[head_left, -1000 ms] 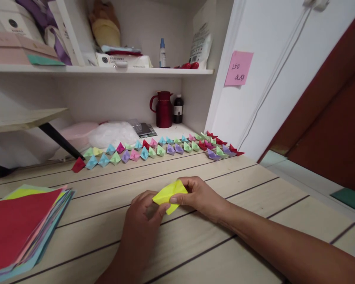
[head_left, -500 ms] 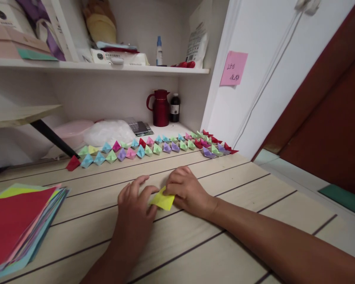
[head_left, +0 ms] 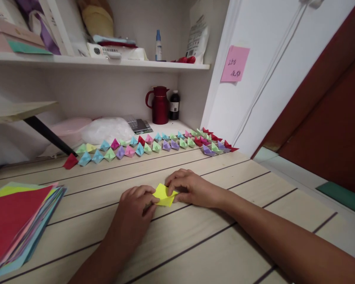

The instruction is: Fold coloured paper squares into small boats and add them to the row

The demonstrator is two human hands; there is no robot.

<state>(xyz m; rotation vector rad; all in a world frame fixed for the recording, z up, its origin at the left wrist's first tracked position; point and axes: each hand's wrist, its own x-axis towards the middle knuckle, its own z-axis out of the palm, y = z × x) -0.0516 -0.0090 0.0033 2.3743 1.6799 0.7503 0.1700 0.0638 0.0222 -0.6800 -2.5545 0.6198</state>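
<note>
Holds a folded piece of yellow paper (head_left: 162,192) low over the middle of the table (head_left: 171,232). Pinches its left corner with the left hand (head_left: 134,207), fingers curled; pinches its right tip with the right hand (head_left: 199,189), forefinger laid on top. Cannot tell about contact between paper and wood. Off to the left, a stack of coloured sheets (head_left: 14,221), red uppermost. Along the far edge, long rows of small paper boats (head_left: 156,147), bunched at the right. Behind, a red jug (head_left: 160,105) just beside a dark bottle (head_left: 174,106).
</note>
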